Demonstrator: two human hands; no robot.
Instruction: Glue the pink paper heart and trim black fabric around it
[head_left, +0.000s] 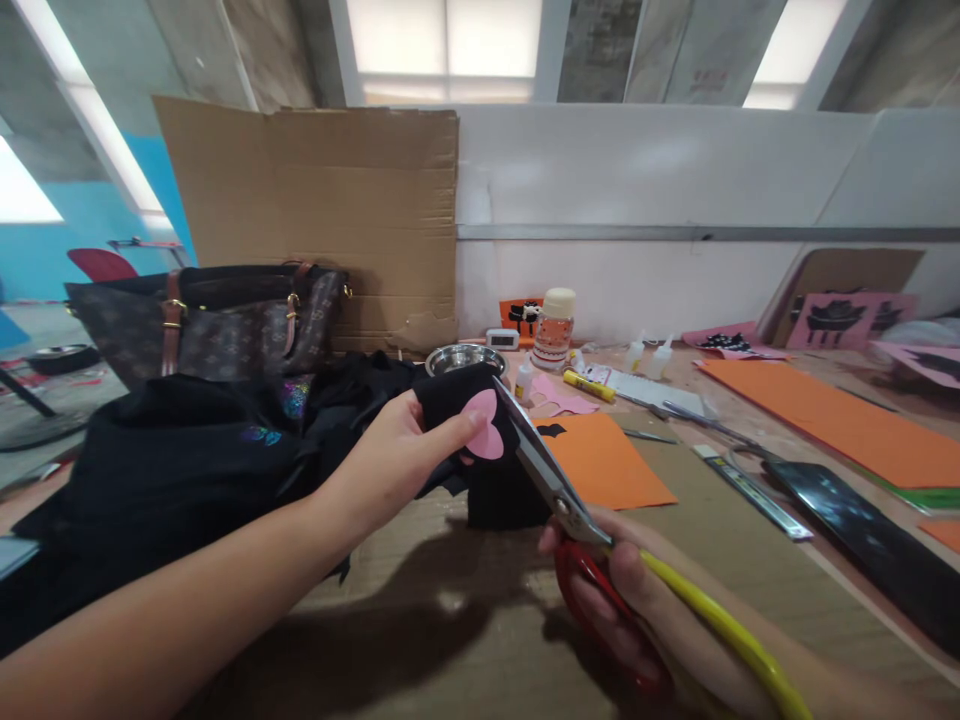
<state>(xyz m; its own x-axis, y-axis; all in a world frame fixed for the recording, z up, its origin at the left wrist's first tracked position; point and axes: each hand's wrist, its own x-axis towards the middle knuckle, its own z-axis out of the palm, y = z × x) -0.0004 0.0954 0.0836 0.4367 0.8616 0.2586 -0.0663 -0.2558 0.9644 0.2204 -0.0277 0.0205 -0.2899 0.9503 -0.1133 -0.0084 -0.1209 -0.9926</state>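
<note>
My left hand point(409, 445) pinches a piece of black fabric point(504, 500) together with a pink heart-like cutout point(487, 437), the thumb pressing on the pink shape. In my right hand point(622, 580) are scissors point(551, 478) with one red and one yellow handle. The blades are parted and point up and away, with the black fabric at them beside the pink cutout. Behind the blades lies an orange sheet point(611, 460) with a small black shape on it.
Black cloth point(187, 450) and a brown patterned handbag point(225, 320) are at left. A metal bowl point(465, 358), a jar point(553, 330), a yellow glue stick point(589, 386) and small bottles stand behind. At right are a phone-like black object point(862, 530), a box cutter point(754, 492) and orange sheets point(832, 420).
</note>
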